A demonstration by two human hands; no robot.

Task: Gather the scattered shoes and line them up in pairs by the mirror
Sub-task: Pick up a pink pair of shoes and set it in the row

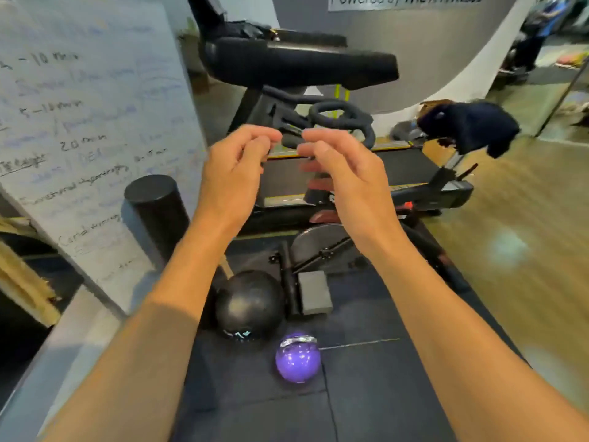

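Observation:
Both my hands are raised in front of me at chest height, close together over the exercise bike. My left hand (236, 167) has loosely curled fingers and holds nothing. My right hand (345, 169) is beside it, fingers apart and bent, also with nothing in it. I cannot make out any shoe in this blurred view. A reddish shape (322, 186) shows below my right hand, and I cannot tell what it is. No mirror is clearly recognisable.
An exercise bike (296, 65) stands straight ahead, a treadmill (411, 173) behind it. A whiteboard (83, 122) leans at left beside a black foam roller (156, 212). A black ball (250, 303), a grey block (314, 296) and a purple kettlebell (298, 358) lie on the dark mat. Wooden floor (526, 234) lies to the right.

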